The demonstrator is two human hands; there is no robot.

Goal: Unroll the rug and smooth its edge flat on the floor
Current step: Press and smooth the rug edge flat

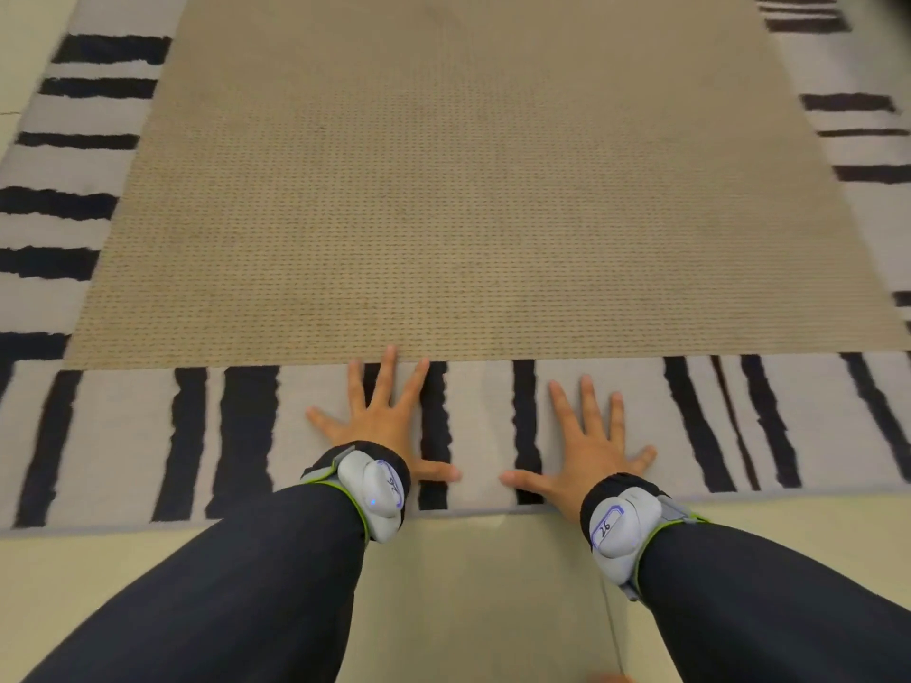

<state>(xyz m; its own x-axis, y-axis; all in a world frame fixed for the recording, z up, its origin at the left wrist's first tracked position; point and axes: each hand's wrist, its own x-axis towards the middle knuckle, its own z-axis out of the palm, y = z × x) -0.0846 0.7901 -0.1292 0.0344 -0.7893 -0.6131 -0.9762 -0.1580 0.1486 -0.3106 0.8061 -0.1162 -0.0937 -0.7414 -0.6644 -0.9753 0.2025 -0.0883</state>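
Note:
A large rug lies spread out ahead of me, with a tan woven centre and a white border with black stripes. My left hand rests palm down on the near border, fingers spread, fingertips reaching the tan centre's edge. My right hand lies flat on the same border a little to the right, fingers spread too. Neither hand holds anything. The rug's near edge looks flat against the floor between my wrists. Both forearms wear dark sleeves and grey wrist devices.
Pale cream tiled floor runs along the rug's near edge beneath my arms, and shows again at the far left. The striped border continues up both sides of the rug.

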